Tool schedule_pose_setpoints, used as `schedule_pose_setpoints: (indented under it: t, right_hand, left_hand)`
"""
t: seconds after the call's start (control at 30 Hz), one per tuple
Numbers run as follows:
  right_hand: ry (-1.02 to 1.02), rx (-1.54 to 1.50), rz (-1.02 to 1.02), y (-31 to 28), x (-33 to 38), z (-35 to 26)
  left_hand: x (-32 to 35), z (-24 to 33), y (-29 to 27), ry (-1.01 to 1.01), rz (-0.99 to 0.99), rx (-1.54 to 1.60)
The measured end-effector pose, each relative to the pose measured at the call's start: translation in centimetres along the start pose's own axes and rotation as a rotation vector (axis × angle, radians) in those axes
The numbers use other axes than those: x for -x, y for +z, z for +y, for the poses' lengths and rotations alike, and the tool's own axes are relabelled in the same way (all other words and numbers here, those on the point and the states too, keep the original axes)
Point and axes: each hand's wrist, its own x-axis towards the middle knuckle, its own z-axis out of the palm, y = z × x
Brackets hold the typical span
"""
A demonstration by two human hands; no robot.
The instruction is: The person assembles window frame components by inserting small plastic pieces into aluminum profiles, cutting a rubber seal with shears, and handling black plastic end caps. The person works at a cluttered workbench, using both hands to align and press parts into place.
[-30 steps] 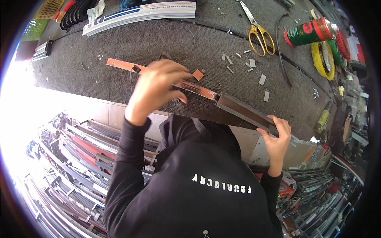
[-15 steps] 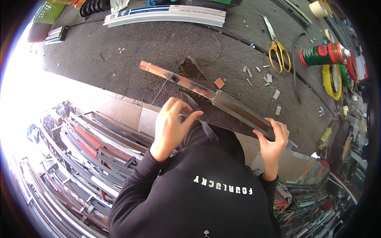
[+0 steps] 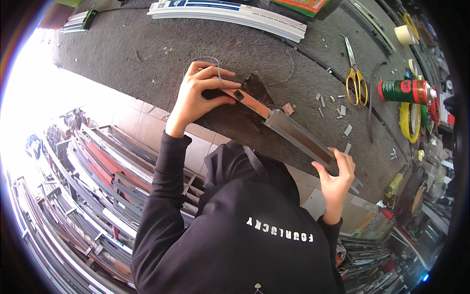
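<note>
Workshop, prob. metal/framing shop: dark workbench [image 3: 147, 54] w/ yellow scissors [image 3: 356, 83], spray can [image 3: 405, 91], tape rolls [image 3: 410, 122], offcuts [image 3: 342, 110]; stacked metal profiles [image 3: 78, 196] on floor

Left hand [image 3: 198, 95]: raised, fingers curled and pinched closed, thumb opposing the fingertips, wrist bent. Left forearm in black sleeve, angled steeply upward. Right hand [image 3: 337, 176]: lower, fingers wrapped closed in a grip, thumb extended leftward. Right forearm short, near vertical, black sleeve.
</note>
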Motion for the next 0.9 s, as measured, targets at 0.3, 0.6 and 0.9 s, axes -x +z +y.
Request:
schedule_pose_setpoints:
  t: [0.3, 0.6, 0.9]
  right_hand:
    - [-0.064, 0.000, -0.024, 2.6, -2.8, -4.0]
    - [0.011, 0.027, -0.071, 2.6, -3.2, -5.0]
    - [-0.065, 0.178, -0.245, 2.2, -4.8, -7.0]
  left_hand:
    - [0.0, 0.1, 0.2, -0.027, 0.028, 0.014]
    - [0.1, -0.3, 0.3, -0.044, 0.010, 0.067]
    - [0.1, -0.6, 0.1, -0.033, 0.004, 0.127]
